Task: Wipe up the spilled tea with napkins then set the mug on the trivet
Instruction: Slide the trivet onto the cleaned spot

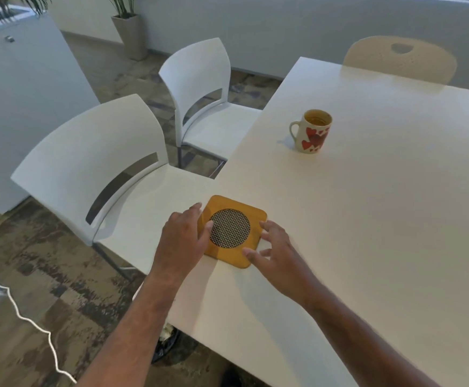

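Note:
A square orange trivet (229, 205) with a round black mesh centre lies flat near the left edge of the white table (367, 219). My left hand (184, 238) rests on its left side, thumb on the mesh, fingers straight along the edge. My right hand (273, 251) touches its right and near corner with spread fingertips. A white mug (313, 131) with red hearts, holding tea, stands upright farther back on the table, handle to the left, well clear of both hands. No napkins or spill show.
Two white chairs (102, 163) (200, 88) stand along the table's left edge, and a beige chair (400, 58) at its far end. A white cabinet (18, 93) is at the left. A dark bin (166, 344) sits under the table's near edge.

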The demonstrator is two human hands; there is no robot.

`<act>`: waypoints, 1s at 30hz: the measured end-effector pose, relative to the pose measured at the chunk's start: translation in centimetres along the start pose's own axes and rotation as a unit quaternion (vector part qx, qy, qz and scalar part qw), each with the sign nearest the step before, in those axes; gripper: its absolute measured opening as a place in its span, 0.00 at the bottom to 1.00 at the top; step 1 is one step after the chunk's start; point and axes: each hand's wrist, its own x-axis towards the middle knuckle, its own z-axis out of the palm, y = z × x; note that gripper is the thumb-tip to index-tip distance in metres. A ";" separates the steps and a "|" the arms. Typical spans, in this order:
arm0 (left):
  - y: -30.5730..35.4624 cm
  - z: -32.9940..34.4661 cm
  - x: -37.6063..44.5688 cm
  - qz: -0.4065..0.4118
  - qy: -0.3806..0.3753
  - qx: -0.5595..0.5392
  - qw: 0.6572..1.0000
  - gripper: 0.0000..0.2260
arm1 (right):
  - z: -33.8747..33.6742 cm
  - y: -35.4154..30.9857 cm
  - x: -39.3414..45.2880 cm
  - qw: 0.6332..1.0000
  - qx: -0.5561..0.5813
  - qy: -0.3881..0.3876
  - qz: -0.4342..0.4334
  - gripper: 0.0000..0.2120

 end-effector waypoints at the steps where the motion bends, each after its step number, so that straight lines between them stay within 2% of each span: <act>1: 0.1 0.0 0.1 -0.004 0.000 -0.006 1.000 0.24 | 0.1 0.0 -0.1 1.000 0.028 -0.006 0.011 0.37; 6: 0.7 0.2 0.3 -0.009 -0.003 -0.014 1.000 0.25 | 0.3 -0.3 0.0 0.974 0.213 -0.019 0.073 0.42; 9: 0.8 0.2 0.5 -0.029 -0.002 -0.047 0.998 0.26 | 0.2 -0.5 0.1 0.957 0.277 -0.011 0.083 0.47; 12: 0.6 0.2 0.7 -0.055 -0.006 -0.097 0.994 0.26 | 0.4 -0.5 0.1 0.942 0.326 0.009 0.082 0.47; 18: 0.0 -0.1 1.3 -0.106 -0.017 -0.187 0.976 0.26 | 1.1 -0.3 -0.1 0.913 0.395 0.031 0.095 0.41; 23: -0.2 -0.3 1.5 -0.123 -0.021 -0.236 0.964 0.25 | 1.3 0.3 -0.1 0.899 0.422 0.034 0.108 0.30; 28: -0.1 -0.4 1.5 -0.124 -0.015 -0.240 0.963 0.25 | 1.2 0.7 -0.1 0.886 0.450 0.040 0.105 0.40; 30: 0.0 -0.3 1.5 -0.121 -0.015 -0.240 0.963 0.24 | 0.9 0.8 -0.3 0.885 0.453 0.040 0.099 0.40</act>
